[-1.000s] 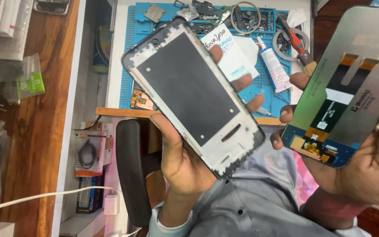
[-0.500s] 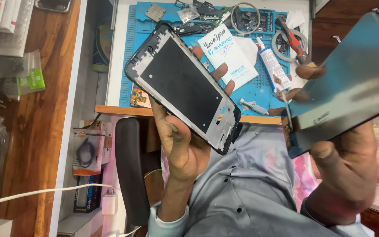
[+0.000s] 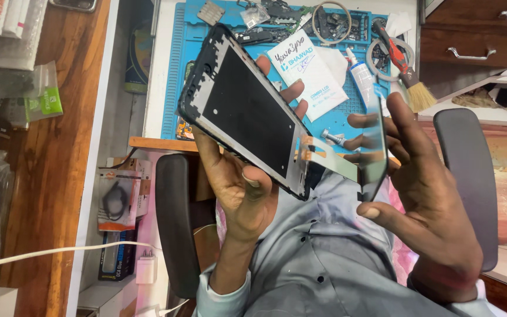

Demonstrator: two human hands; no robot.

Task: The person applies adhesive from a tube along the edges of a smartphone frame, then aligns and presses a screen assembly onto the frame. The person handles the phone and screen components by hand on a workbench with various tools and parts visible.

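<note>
Left hand [image 3: 239, 188] clasps phone frame [image 3: 247, 111]; right hand [image 3: 429, 199] pinches display panel [image 3: 374, 147] edgewise.

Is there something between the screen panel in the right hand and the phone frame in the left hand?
Nothing visible separates them. The screen panel, edge-on in the right hand, meets the phone frame in the left hand through a flex strip.

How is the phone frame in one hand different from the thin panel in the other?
The phone frame in the left hand faces the camera, showing a dark middle and a notched rim. The screen panel in the right hand is turned edge-on, thin and glossy. A flat ribbon cable hangs off the panel, not the frame. Both are held above the blue mat.
</note>
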